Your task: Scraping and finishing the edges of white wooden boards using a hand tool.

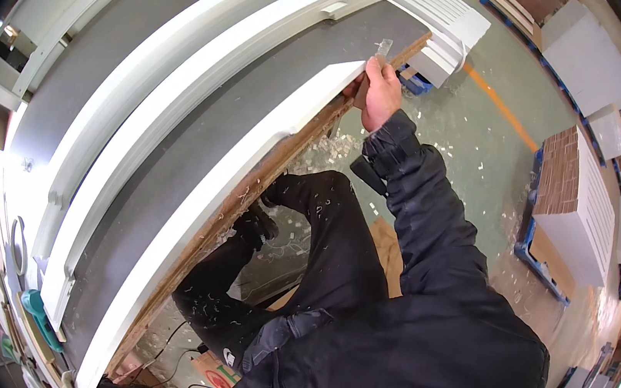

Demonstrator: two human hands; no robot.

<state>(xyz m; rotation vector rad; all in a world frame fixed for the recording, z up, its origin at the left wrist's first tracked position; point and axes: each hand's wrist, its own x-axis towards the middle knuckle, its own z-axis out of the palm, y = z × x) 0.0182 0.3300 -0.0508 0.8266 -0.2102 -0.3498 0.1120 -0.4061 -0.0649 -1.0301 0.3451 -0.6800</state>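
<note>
A long white moulded strip (206, 189) lies along the near edge of a grey-topped workbench (169, 146). At its far end is my right hand (382, 98), its thumb up and its fingers curled closed. Below the thumb shows a thin brownish piece (362, 92), partly covered by the hand; I cannot make out what it is. A small clear piece (384, 46) stands just beyond the thumb. My left hand is out of view; only dark sleeve shows at the lower edge. Two more white strips (143, 104) (106, 122) lie farther across the bench, roughly parallel.
At the bench's left end lies a teal power tool (40, 316). Stacked white panels (445, 17) stand past the far end. More panels (576, 211) sit on a blue pallet at the right. White scraps (336, 147) litter the green floor, and cables (167, 347) run under the bench.
</note>
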